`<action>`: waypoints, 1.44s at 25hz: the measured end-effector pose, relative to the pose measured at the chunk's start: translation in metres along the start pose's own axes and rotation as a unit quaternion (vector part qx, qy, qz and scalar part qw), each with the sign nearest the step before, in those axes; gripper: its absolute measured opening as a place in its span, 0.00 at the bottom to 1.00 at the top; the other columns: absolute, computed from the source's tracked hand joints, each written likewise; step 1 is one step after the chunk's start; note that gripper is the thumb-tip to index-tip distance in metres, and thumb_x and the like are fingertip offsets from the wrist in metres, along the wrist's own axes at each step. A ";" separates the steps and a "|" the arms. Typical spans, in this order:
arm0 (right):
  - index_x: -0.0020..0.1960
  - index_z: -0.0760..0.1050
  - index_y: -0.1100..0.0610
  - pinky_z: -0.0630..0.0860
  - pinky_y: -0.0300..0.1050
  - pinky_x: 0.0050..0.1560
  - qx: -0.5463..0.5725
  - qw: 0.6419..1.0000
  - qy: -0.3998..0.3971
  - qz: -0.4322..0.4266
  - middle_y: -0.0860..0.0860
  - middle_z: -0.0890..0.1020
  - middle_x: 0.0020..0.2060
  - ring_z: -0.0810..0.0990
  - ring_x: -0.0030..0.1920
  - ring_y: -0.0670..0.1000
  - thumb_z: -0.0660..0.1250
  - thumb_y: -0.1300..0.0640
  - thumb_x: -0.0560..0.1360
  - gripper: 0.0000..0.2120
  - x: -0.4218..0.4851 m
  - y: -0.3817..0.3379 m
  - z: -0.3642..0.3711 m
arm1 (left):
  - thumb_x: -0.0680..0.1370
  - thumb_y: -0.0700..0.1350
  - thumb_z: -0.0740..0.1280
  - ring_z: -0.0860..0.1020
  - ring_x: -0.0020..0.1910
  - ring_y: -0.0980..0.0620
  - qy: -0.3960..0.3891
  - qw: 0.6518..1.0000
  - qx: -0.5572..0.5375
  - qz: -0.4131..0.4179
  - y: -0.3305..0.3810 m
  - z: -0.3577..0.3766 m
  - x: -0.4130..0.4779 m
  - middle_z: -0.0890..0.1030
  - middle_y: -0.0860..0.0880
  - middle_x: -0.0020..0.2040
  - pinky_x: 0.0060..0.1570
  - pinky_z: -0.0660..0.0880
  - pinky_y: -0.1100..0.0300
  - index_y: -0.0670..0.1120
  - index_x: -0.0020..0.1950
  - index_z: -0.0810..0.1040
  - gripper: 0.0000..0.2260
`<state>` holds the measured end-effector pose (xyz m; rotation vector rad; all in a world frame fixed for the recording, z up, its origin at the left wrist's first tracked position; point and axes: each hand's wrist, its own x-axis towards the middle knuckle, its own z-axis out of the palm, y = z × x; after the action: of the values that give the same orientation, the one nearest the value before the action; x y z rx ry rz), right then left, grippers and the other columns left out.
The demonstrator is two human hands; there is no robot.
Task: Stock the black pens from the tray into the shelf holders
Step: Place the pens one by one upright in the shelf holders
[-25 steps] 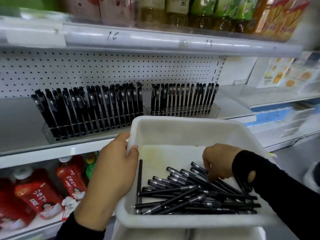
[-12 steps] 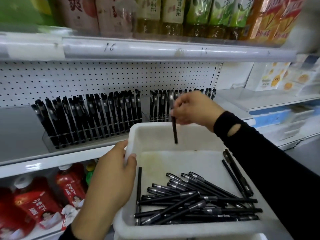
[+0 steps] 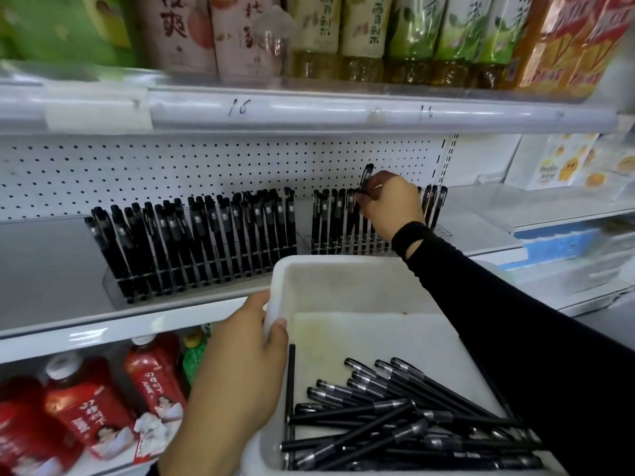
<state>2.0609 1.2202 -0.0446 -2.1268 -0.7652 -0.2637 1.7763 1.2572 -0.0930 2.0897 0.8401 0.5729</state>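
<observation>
Black pens (image 3: 395, 424) lie in a loose heap at the near end of a white plastic tray (image 3: 343, 266). Most slant across its floor, and one lies straight along the left wall. The left hand (image 3: 237, 365) grips the tray's left rim, thumb hooked inside the wall.

The right hand (image 3: 391, 204), in a black sleeve, reaches past the tray's far edge. Its fingers (image 3: 369, 201) are curled and pinch a single pen (image 3: 366, 175), which stands nearly upright with its cap above the row in the right holder (image 3: 443, 231). Whether its tip sits in a slot cannot be told.

That clear holder stands on a grey shelf (image 3: 44, 269), just beside a longer left holder (image 3: 113, 286) packed with pens that lean left. A white pegboard (image 3: 171, 173) runs behind both.

The upper shelf (image 3: 309, 113) has a clear front rail with handwritten numbers and carries tea bottles (image 3: 364, 36) and orange cartons (image 3: 567, 39). Below the grey shelf, red-labelled bottles (image 3: 86, 417) stand at the near left. To the right, a neighbouring white shelf unit (image 3: 549, 207) holds blurred pale packets.
</observation>
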 end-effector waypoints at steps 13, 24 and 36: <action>0.52 0.77 0.60 0.78 0.45 0.47 -0.111 0.991 -0.024 -0.074 0.56 0.82 0.45 0.80 0.45 0.57 0.70 0.56 0.77 0.08 -0.001 -0.006 0.016 | 0.82 0.48 0.61 0.78 0.42 0.62 -0.001 1.000 0.002 0.000 0.000 0.001 0.001 0.80 0.61 0.45 0.38 0.71 0.67 0.60 0.66 0.73 0.14; 0.48 0.82 0.59 0.77 0.42 0.50 -0.265 0.947 -0.180 0.021 0.53 0.83 0.46 0.81 0.46 0.54 0.66 0.44 0.79 0.18 0.019 0.014 0.036 | 0.82 0.48 0.61 0.78 0.42 0.62 -0.003 1.000 0.002 0.000 -0.001 0.001 0.002 0.80 0.62 0.45 0.38 0.71 0.66 0.61 0.66 0.72 0.14; 0.44 0.80 0.53 0.77 0.43 0.41 -0.194 0.976 -0.056 -0.082 0.48 0.82 0.37 0.80 0.39 0.49 0.68 0.49 0.78 0.09 -0.041 -0.008 -0.017 | 0.82 0.47 0.61 0.78 0.43 0.62 -0.003 1.000 0.002 0.003 -0.001 -0.001 0.002 0.81 0.60 0.46 0.38 0.70 0.67 0.60 0.66 0.73 0.14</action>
<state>2.0253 1.1931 -0.0464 -2.4638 -1.0259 -0.4106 1.7763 1.2594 -0.0931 2.0978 0.8328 0.5682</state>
